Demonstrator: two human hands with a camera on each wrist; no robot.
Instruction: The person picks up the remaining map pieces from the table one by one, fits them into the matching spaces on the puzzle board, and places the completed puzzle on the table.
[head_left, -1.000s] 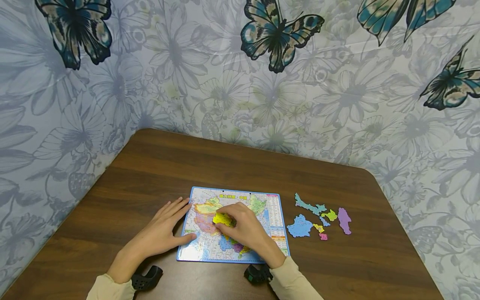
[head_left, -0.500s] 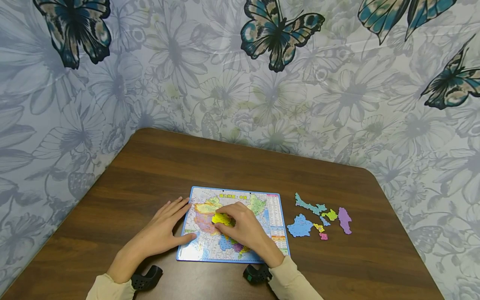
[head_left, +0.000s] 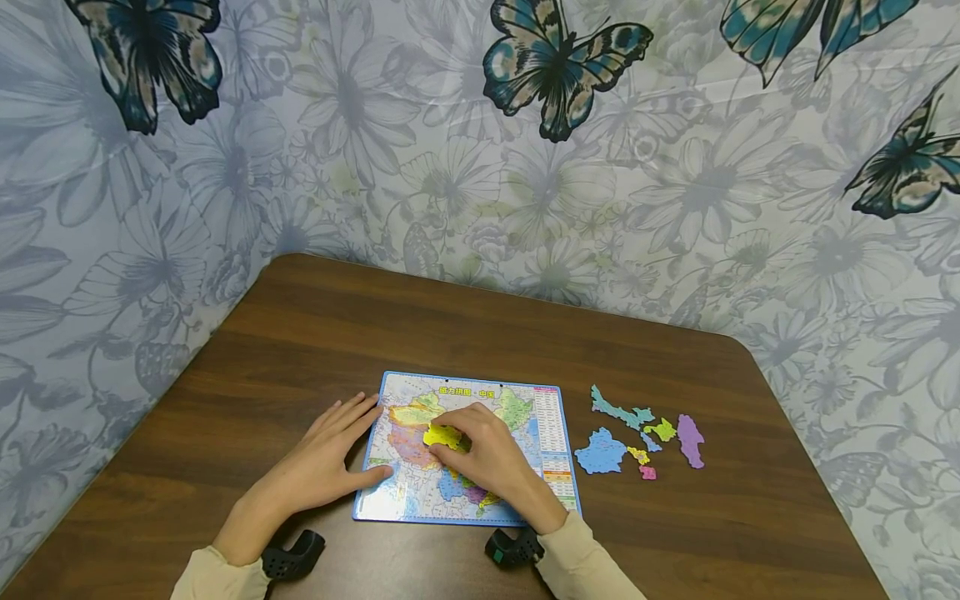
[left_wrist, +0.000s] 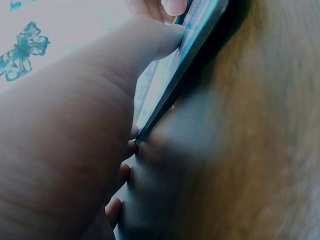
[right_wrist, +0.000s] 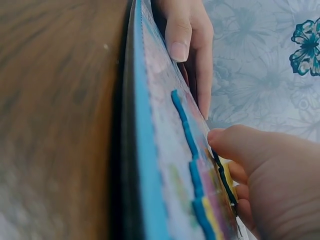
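On the table lies a map puzzle board (head_left: 551, 417) with a blue border and several coloured pieces set on it. My right hand (head_left: 491, 454) reaches over its middle and pinches a yellow puzzle piece (head_left: 441, 435) between thumb and fingers, at the board's surface. In the right wrist view this yellow piece (right_wrist: 229, 184) shows a dark edge beside the fingers. My left hand (head_left: 315, 471) rests at the board's left edge, its fingers extended along the side and its thumb on the surface. The right hand hides part of the map.
Right of the board, loose pieces lie on the brown table (head_left: 300, 325): a teal piece (head_left: 618, 410), a large blue piece (head_left: 600, 452), a purple piece (head_left: 690, 440), a green piece (head_left: 663, 429) and smaller ones. A flowered wall covering rises behind.
The yellow piece has shifted very slightly left under my right fingers. My left hand and the loose pieces keep their places.
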